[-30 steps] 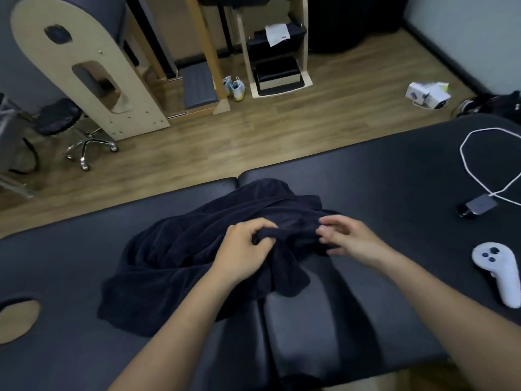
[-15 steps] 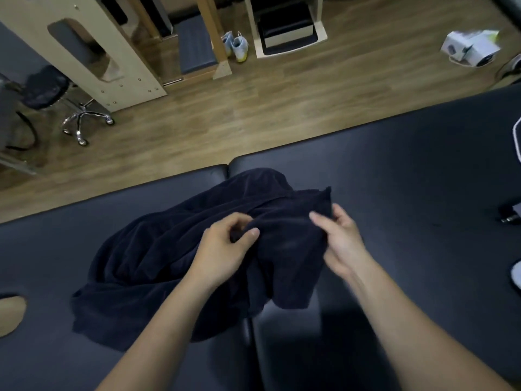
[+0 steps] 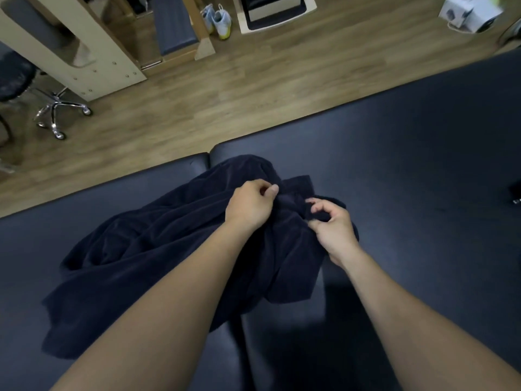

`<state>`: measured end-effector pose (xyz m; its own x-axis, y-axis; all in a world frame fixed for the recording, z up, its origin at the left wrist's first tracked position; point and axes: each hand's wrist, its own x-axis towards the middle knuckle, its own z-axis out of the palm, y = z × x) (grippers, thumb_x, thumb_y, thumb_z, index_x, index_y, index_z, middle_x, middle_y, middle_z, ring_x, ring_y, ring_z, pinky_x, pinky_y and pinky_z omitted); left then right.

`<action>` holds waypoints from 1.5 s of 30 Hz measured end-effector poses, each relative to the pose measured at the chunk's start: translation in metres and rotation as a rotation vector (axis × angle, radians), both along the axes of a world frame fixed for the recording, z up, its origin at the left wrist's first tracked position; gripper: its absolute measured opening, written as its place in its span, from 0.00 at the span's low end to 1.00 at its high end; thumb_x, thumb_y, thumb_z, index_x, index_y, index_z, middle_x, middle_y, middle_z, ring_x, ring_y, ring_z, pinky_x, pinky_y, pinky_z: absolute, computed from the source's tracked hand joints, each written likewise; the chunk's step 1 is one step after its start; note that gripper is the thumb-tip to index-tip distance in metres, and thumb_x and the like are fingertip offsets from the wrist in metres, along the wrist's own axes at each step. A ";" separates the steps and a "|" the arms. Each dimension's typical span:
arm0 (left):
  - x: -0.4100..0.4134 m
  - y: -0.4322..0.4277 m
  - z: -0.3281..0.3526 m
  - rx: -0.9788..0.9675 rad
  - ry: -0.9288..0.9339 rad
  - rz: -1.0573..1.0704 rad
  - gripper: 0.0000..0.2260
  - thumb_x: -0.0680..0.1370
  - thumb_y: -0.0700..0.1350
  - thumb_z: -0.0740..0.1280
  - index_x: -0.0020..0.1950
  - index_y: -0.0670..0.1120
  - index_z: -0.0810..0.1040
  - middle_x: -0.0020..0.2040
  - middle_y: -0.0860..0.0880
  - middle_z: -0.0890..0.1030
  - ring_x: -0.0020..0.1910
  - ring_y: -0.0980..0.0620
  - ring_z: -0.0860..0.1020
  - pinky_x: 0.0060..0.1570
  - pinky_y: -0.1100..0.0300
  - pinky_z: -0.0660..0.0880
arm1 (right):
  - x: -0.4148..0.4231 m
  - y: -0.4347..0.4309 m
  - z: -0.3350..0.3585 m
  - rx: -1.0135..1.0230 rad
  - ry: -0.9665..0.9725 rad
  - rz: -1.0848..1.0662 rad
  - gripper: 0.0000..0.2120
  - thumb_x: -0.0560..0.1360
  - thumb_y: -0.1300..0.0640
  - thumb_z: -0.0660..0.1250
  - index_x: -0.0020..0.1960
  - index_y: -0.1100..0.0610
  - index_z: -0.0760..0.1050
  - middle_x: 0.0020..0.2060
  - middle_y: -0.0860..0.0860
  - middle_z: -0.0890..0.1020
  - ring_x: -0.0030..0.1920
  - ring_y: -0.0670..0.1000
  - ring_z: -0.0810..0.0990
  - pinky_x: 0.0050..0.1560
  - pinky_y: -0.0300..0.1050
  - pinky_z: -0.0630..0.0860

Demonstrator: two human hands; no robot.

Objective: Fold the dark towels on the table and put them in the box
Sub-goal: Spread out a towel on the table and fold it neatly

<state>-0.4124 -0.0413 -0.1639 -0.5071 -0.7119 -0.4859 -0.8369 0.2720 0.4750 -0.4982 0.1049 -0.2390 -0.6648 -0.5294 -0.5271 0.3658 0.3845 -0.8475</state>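
- Dark navy terry towel (image 3: 135,249): lies crumpled on the black padded table (image 3: 408,165), across the seam between its 2 cushions.
- Left hand (image 3: 249,206): fingers curled, pinching a raised towel fold.
- Right hand (image 3: 332,225): fingers curled, gripping the adjacent fold.
- White carton (image 3: 468,11) on the wooden floor (image 3: 253,94): contents not discernible.

A dark towel (image 3: 158,249) lay crumpled on the black padded counter (image 3: 408,153), spreading toward the near left. The left hand (image 3: 249,206) pinched a fold near its far edge, and the right hand (image 3: 332,224), just beside it, gripped bunched cloth with curled fingers. Beyond the counter lay wooden floor (image 3: 225,88), with a pair of pale shoes (image 3: 218,19), a wheeled stool (image 3: 53,108) at far left and a white box (image 3: 468,12) at far right.
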 end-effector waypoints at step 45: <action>0.315 0.046 0.204 0.656 0.911 0.555 0.05 0.77 0.43 0.73 0.52 0.50 0.86 0.51 0.53 0.87 0.53 0.62 0.82 0.54 0.67 0.76 | 0.266 -0.023 0.278 -0.279 0.607 0.444 0.09 0.70 0.63 0.77 0.41 0.53 0.78 0.37 0.46 0.79 0.36 0.44 0.74 0.41 0.39 0.71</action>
<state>-0.0972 0.0049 0.0400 -0.5541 -0.6937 -0.4603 -0.0596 -0.5184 0.8530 -0.2325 0.0818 0.0392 -0.4893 -0.8707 0.0497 -0.3276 0.1307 -0.9357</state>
